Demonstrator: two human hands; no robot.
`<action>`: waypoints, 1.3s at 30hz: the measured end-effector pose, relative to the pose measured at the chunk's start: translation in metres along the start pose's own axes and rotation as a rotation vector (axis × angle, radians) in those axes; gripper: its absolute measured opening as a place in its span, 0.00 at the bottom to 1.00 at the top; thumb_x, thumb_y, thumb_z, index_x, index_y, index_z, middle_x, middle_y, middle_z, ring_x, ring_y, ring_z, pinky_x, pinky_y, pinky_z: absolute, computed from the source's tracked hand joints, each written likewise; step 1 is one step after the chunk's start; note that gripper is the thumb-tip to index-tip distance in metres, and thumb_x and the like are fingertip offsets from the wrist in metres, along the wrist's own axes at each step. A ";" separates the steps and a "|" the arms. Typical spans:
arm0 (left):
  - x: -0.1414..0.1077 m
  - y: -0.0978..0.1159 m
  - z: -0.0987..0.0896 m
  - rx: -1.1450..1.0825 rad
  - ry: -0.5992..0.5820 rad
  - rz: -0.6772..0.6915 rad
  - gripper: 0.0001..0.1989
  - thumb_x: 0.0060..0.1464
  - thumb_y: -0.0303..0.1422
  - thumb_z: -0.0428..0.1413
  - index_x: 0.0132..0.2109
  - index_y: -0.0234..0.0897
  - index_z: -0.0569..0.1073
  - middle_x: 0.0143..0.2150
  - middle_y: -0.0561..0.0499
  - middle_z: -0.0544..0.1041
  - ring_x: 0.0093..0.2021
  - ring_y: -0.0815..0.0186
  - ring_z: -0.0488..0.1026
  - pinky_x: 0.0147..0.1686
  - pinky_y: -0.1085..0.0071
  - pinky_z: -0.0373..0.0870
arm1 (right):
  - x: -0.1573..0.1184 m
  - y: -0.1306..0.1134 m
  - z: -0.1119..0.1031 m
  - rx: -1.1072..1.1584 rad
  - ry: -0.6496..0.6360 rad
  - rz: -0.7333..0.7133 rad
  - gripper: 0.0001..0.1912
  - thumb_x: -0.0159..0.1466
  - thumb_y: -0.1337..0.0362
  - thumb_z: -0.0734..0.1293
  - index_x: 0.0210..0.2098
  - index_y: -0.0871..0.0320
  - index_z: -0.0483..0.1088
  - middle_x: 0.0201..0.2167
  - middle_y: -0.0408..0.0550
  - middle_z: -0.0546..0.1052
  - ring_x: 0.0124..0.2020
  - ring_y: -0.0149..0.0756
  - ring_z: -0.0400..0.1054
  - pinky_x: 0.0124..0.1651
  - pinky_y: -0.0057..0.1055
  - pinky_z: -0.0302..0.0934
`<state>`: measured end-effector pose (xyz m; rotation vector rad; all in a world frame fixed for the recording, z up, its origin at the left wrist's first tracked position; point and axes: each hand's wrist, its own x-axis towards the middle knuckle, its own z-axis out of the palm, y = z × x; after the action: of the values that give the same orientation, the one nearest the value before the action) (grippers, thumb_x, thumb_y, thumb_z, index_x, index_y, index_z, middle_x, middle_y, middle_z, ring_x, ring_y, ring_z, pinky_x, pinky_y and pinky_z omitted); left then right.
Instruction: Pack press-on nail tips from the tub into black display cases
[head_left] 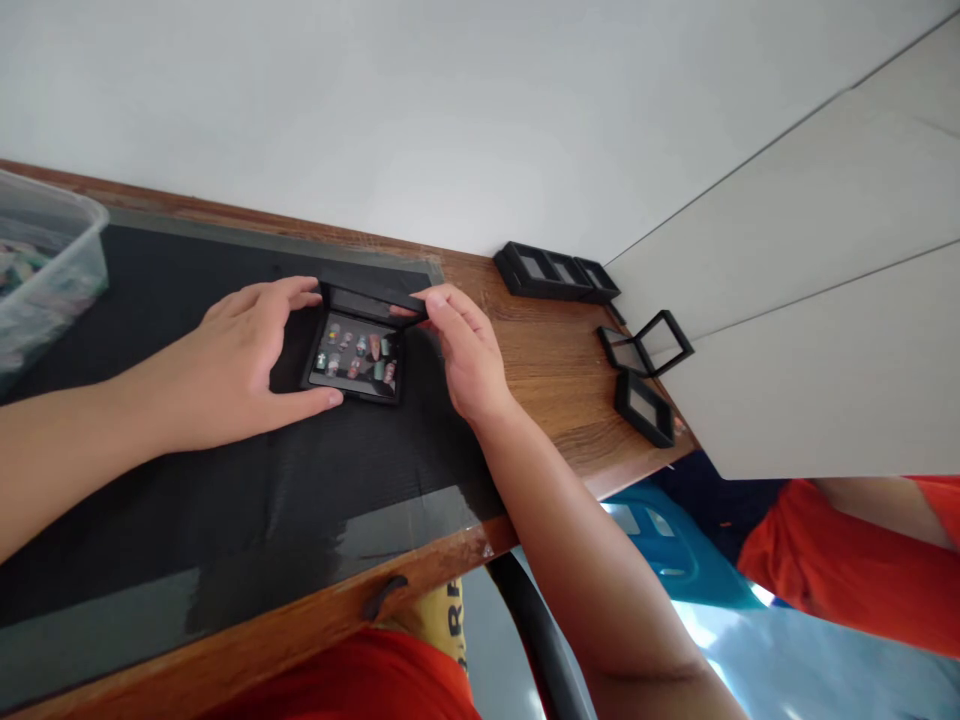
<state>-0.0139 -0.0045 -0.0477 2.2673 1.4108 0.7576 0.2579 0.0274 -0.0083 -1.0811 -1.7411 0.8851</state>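
A small black display case [307,380] lies on the black mat with its lid [367,300] tilted up. Inside it, several decorated press-on nails [361,345] in pink, green and white sit in rows on a grey backing. My right hand [469,350] pinches the right end of the lid between thumb and fingers. On the case's left side is my left hand [247,350], thumb stretched along the front edge and fingers at the back left corner, spread apart around the case.
A clear plastic tub [82,250] with small packets stands at the left. Along the wall lie black cases [551,272], an open frame case [664,345] and another black case [645,408]. A person in red [847,570] and a blue chair [675,545] are at the right.
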 end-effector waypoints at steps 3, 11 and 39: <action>0.000 0.003 -0.002 -0.011 -0.012 -0.030 0.54 0.56 0.63 0.63 0.79 0.42 0.54 0.78 0.32 0.67 0.81 0.32 0.60 0.79 0.30 0.60 | -0.007 -0.010 -0.012 -0.086 -0.143 -0.175 0.18 0.75 0.46 0.70 0.38 0.52 0.78 0.44 0.47 0.85 0.50 0.40 0.79 0.62 0.42 0.72; -0.002 0.004 -0.004 -0.008 -0.027 -0.016 0.58 0.57 0.66 0.61 0.81 0.41 0.50 0.80 0.31 0.62 0.83 0.33 0.56 0.79 0.31 0.59 | -0.014 -0.018 -0.027 -0.364 -0.334 -0.306 0.07 0.72 0.54 0.77 0.40 0.49 0.84 0.55 0.48 0.84 0.59 0.44 0.77 0.70 0.50 0.66; -0.004 0.001 0.006 -0.008 0.099 -0.066 0.39 0.60 0.65 0.58 0.68 0.49 0.63 0.69 0.40 0.74 0.74 0.36 0.68 0.74 0.32 0.64 | -0.021 -0.019 -0.016 -0.475 -0.354 -0.295 0.06 0.69 0.58 0.80 0.36 0.50 0.83 0.56 0.49 0.83 0.62 0.46 0.74 0.71 0.52 0.64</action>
<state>-0.0111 -0.0088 -0.0533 2.1920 1.5161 0.8632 0.2716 0.0030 0.0079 -0.9580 -2.4176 0.5065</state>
